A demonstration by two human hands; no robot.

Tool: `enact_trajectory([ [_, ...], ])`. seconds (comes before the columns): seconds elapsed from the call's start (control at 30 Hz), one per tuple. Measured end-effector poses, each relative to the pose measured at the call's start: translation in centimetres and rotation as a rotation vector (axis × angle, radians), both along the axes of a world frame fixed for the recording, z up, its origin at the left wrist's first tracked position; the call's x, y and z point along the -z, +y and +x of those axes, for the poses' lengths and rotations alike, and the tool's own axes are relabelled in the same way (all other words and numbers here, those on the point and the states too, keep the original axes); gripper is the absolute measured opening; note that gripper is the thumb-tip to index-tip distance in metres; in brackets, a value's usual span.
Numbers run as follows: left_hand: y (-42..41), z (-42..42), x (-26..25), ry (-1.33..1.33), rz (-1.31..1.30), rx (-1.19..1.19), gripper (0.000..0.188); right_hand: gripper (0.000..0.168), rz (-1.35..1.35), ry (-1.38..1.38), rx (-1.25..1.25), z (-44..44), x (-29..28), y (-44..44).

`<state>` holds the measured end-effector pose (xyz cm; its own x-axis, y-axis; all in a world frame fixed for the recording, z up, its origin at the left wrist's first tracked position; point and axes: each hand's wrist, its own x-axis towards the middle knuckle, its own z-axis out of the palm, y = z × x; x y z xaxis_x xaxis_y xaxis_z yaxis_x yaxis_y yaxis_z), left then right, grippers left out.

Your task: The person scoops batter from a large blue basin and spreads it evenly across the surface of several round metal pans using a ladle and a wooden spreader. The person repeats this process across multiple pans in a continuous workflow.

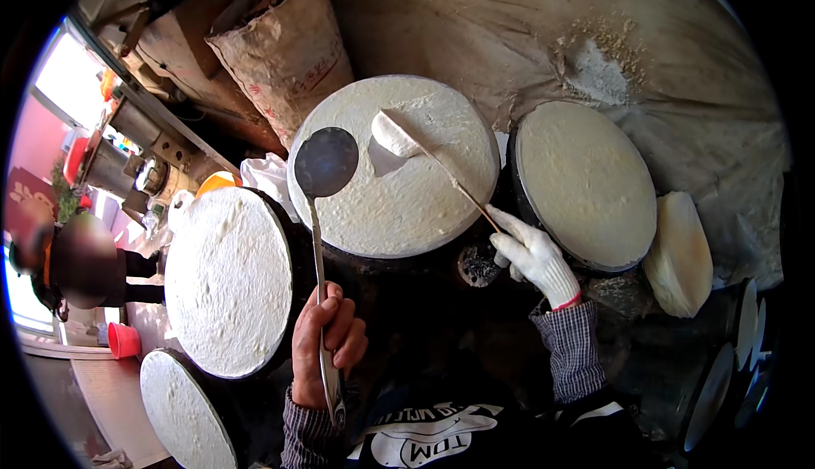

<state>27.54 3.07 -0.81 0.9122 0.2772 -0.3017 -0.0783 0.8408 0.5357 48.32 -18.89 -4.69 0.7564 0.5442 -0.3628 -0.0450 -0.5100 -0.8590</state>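
Observation:
My left hand [328, 335], bare, is closed around the handle of a metal ladle [326, 162], whose dark round bowl is raised over the left part of the middle round griddle. A thin layer of pale batter [395, 214] covers that griddle. My right hand [535, 256], in a white knit glove, grips the near end of a thin batter-coated stick [439, 160]. The stick's far end lies against a white mound of batter [393, 135]. Beside the mound a grey patch of bare griddle [384, 160] shows.
Batter-covered griddles stand at left [229, 281], lower left [184, 412] and right [582, 182]. A folded pale flatbread stack [678, 256] lies at far right. Behind stands a worn sack [286, 55]. A dark cup [479, 265] is near my right hand. A person [89, 262] stands far left.

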Motion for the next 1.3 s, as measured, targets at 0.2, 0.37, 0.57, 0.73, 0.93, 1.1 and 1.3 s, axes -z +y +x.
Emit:
enact_trajectory([
  [0.2, -0.3, -1.2, 0.0, 0.023, -0.014, -0.059, 0.007, 0.048, -0.068, -0.085, 0.063, 4.0, 0.1, -0.4],
  [0.37, -0.1, -1.5, 0.0, 0.011, 0.008, -0.074, 0.007, 0.051, 0.085, 0.114, -0.032, 2.7, 0.2, -0.8],
  [0.57, -0.1, -0.7, -0.7, 0.016, 0.044, -0.055, 0.008, 0.052, 0.034, 0.145, -0.012, 0.2, 0.2, -1.7],
  [0.73, 0.1, 0.2, -1.6, 0.076, 0.122, -0.052, 0.010, 0.048, 0.115, 0.135, -0.090, 1.0, 0.4, -1.6],
  [0.93, 0.2, 1.6, -2.3, 0.098, 0.149, -0.024, 0.012, 0.050, 0.056, -0.026, -0.134, 4.8, 0.1, 0.4],
  [1.1, 0.9, 2.1, -2.4, 0.111, 0.210, -0.019, 0.015, 0.052, 0.081, 0.187, -0.177, 3.6, 0.3, -1.5],
  [1.3, 1.9, 4.5, -2.7, 0.145, 0.303, 0.012, 0.016, 0.055, 0.172, 0.204, -0.109, 0.6, 2.1, -2.8],
])
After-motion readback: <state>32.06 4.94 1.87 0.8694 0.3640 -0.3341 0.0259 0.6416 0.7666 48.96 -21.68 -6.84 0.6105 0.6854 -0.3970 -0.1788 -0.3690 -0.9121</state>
